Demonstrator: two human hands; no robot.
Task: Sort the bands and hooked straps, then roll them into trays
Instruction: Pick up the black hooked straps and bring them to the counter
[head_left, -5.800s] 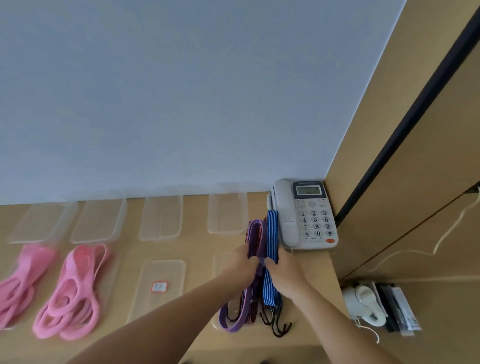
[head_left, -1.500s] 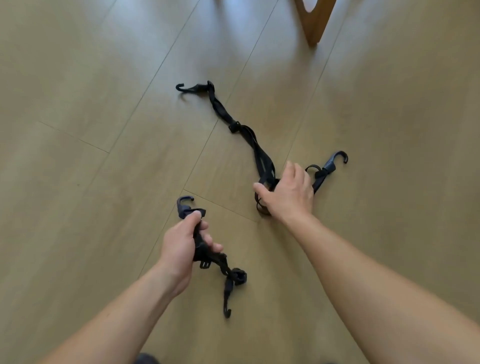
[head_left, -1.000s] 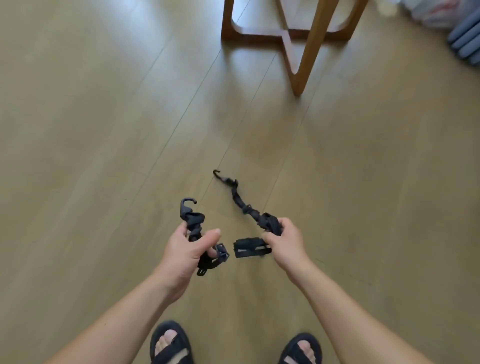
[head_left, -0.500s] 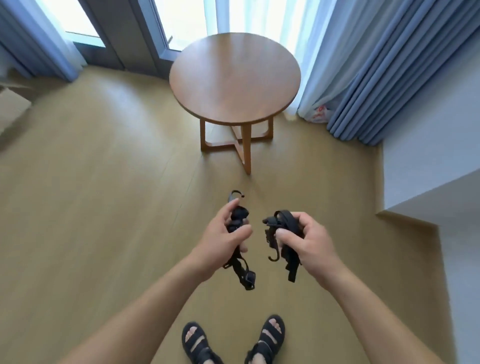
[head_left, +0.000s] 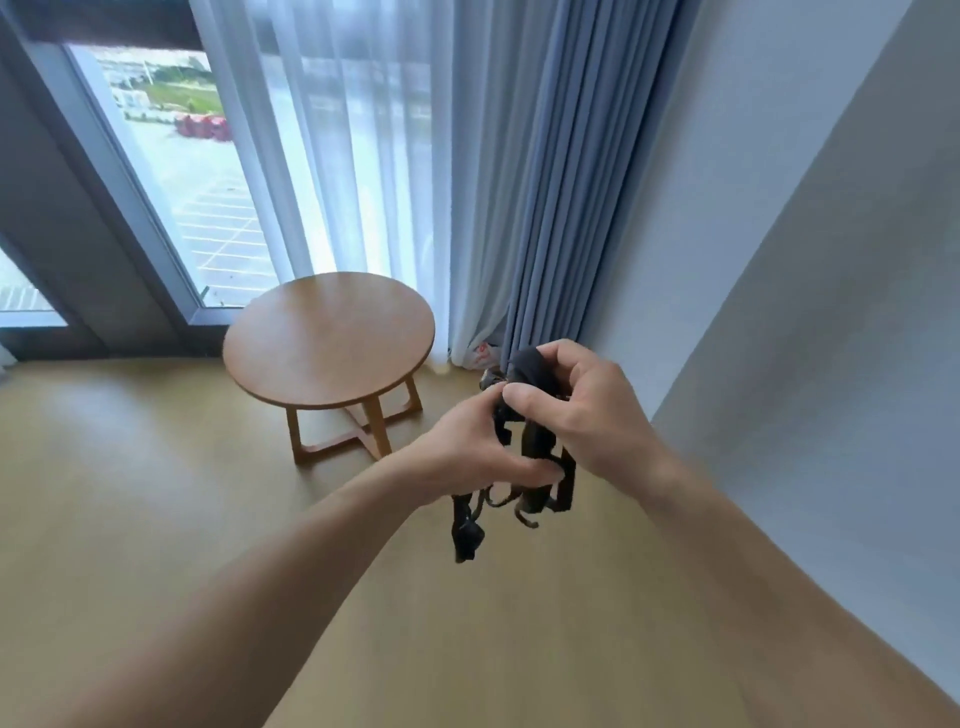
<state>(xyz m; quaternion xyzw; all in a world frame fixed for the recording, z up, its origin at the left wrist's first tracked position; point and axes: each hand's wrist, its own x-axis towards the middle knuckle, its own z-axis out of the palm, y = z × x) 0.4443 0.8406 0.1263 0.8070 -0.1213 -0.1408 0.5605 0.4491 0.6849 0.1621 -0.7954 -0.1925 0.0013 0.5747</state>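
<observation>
Here, low in the frame, two bare forearms run up to the middle right, where both hands meet in the air. The left hand (head_left: 475, 449) curls its fingers round the lower part of the black straps (head_left: 535, 444). The right hand (head_left: 589, 410) pinches the bunched top between thumb and bent fingers. Loose ends and what look like hooks dangle below the left hand; blur hides how many. The straps look light and limp, so a bunch would likely sag and uncoil unless pinched, and the hard hooks could snag the webbing. The webbing just behind a hook seems the surest hold for rolling. No tray shows. Beyond, at centre, a round table (head_left: 327, 338) stands on the floor (head_left: 156, 493), with the curtain (head_left: 561, 182) and window (head_left: 197, 182) at the top.
</observation>
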